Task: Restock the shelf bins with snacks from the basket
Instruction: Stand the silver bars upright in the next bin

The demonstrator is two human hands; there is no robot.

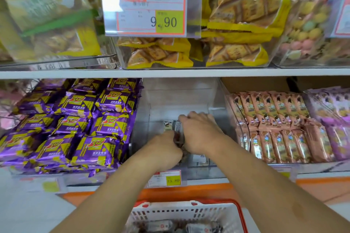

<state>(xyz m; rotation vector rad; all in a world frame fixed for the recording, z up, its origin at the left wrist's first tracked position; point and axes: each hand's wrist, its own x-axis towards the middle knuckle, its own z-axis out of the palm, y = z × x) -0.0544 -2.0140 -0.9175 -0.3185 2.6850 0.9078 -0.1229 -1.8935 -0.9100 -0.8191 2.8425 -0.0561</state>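
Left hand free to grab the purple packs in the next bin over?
Probably not yet. The left hand is inside the clear bin holding snack packets, and the bin's wall stands between it and the purple packs.

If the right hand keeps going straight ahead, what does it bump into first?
Probably the back wall of the clear bin. The right hand points into it past the snacks, and nothing else shows ahead, though depth is unclear.

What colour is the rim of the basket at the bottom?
Red, on a white basket; its rim shows best in the head view.
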